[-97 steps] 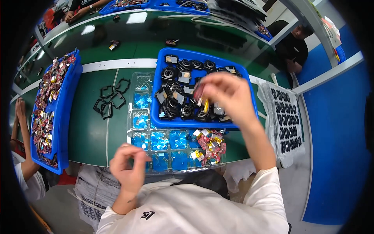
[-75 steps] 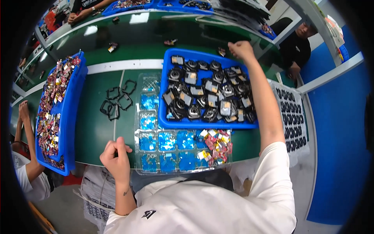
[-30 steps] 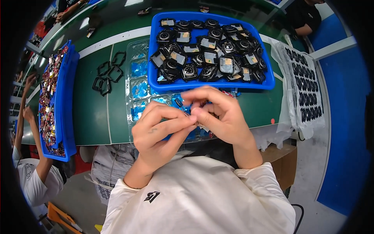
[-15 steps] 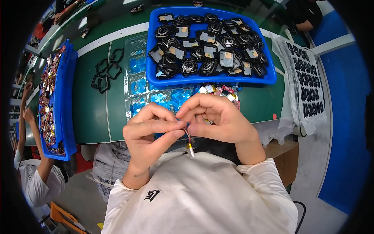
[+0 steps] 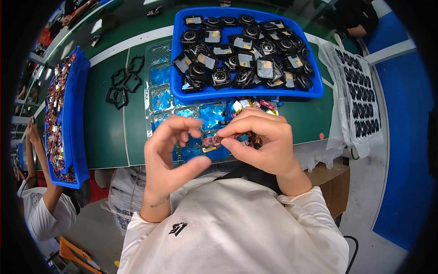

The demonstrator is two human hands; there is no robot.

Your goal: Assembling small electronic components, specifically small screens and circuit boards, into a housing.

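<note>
A small red circuit board (image 5: 211, 140) is pinched between the thumb and index finger of my right hand (image 5: 267, 144), with a yellowish strip along its lower side. Close by on its left, my left hand (image 5: 166, 153) is open, thumb and fingers spread apart around air. Beneath both hands lies a clear plastic compartment tray (image 5: 148, 98) with blue film pieces (image 5: 211, 116) in its pockets. Just beyond my right hand is a small pile of red boards and silver-yellow batteries (image 5: 266, 106), partly hidden by that hand.
A blue bin (image 5: 246, 95) of black watch cases (image 5: 245, 61) overlaps the tray's far side. Black frames (image 5: 125, 83) lie left. Another blue bin (image 5: 80, 123) holds many boards. At right, a sheet (image 5: 335, 91) carries rows of black parts. A co-worker's arms (image 5: 43, 155) appear far left.
My left hand has let go and opened, drawing away to the left. The board, with a battery dangling on wires before, now shows at my right fingertips.
</note>
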